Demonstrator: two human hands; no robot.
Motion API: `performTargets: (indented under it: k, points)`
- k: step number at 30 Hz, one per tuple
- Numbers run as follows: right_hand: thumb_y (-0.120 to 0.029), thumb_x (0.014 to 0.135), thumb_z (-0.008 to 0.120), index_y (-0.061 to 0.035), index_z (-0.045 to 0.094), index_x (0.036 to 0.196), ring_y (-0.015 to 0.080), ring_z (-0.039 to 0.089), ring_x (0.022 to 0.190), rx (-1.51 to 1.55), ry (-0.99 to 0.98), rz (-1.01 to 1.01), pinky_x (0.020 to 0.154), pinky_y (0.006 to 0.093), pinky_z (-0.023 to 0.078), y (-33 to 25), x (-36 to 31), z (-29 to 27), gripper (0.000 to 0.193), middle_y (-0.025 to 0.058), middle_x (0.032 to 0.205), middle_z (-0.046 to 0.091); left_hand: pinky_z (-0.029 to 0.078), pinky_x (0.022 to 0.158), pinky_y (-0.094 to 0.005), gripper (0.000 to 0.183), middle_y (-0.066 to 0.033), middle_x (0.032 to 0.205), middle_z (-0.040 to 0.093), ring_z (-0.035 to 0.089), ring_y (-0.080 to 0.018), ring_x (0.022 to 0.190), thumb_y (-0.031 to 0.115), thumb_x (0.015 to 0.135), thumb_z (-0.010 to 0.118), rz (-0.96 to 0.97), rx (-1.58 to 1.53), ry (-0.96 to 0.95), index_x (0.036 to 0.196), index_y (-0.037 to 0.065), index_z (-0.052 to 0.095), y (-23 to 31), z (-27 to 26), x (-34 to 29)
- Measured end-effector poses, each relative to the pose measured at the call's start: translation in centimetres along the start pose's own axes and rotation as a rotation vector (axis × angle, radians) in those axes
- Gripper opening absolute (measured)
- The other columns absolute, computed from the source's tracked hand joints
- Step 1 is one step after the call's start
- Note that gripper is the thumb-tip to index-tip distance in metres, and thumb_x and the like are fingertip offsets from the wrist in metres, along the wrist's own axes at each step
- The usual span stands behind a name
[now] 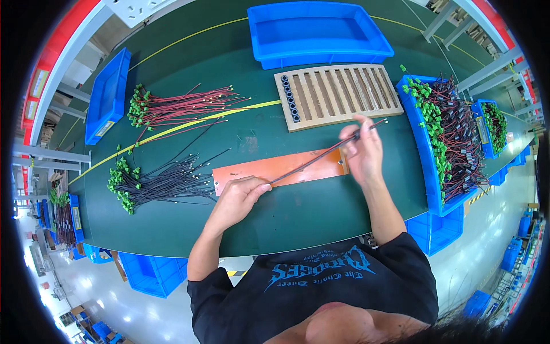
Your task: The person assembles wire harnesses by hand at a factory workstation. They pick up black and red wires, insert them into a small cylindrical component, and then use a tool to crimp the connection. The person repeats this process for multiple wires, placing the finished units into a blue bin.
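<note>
Wire pair (321, 156), red and black, stretched taut over the orange plate (281, 168) mid-tabletop: left hand (238, 198) pinches the near end, right hand (362, 150) grips nearer the far tips (pulled straight, probably for alignment). Slotted wooden jig (338, 94) just behind.

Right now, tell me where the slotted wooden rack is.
In the head view, the slotted wooden rack lies on the green table just beyond the right hand, between the empty blue bin and the orange board.

Empty blue bin (317, 31), slatted wooden tray (338, 94), green-tipped wire bundles (172, 106).
</note>
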State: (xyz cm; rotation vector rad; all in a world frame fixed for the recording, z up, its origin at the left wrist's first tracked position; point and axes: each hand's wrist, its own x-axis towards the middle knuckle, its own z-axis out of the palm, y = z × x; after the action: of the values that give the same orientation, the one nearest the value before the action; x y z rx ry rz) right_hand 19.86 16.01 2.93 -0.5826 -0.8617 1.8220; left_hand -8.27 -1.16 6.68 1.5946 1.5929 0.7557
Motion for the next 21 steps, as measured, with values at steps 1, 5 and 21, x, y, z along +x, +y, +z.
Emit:
performTargets:
  k: [1, 5, 21]
  points:
    - [-0.034, 0.115, 0.049, -0.0079, 0.055, 0.135, 0.0084, 0.048, 0.068, 0.002, -0.016, 0.052, 0.062, 0.0238, 0.043, 0.4, -0.5, 1.0, 0.034, 0.0160, 0.101, 0.072, 0.053, 0.072, -0.0379, 0.019, -0.0131, 0.084, 0.071, 0.068, -0.0294, 0.074, 0.015, 0.102, 0.069, 0.067, -0.025, 0.027, 0.104, -0.002, 0.075, -0.5, 0.6, 0.0]
    - [-0.035, 0.116, 0.046, -0.0043, 0.059, 0.132, 0.0149, 0.065, 0.091, -0.241, -0.429, 0.375, 0.078, 0.0289, 0.053, 5.7, -3.5, 3.9, 0.037, 0.0170, 0.112, 0.073, 0.054, 0.074, -0.0384, 0.019, -0.0136, 0.083, 0.070, 0.069, -0.0300, 0.077, 0.016, 0.102, 0.068, 0.102, -0.101, -0.023, 0.106, -0.001, 0.075, 0.1, 0.9, 0.5]
    - [-0.030, 0.117, 0.044, -0.0023, 0.053, 0.114, 0.0270, 0.072, 0.114, -0.109, -0.316, 0.253, 0.101, 0.0397, 0.059, 10.8, -3.2, 9.1, 0.029, 0.0247, 0.122, 0.071, 0.061, 0.090, -0.0282, 0.019, -0.0099, 0.119, 0.068, 0.071, -0.0152, 0.101, -0.003, 0.099, 0.070, -0.044, -0.482, 0.231, 0.117, -0.006, 0.073, -7.0, -4.9, -2.9]
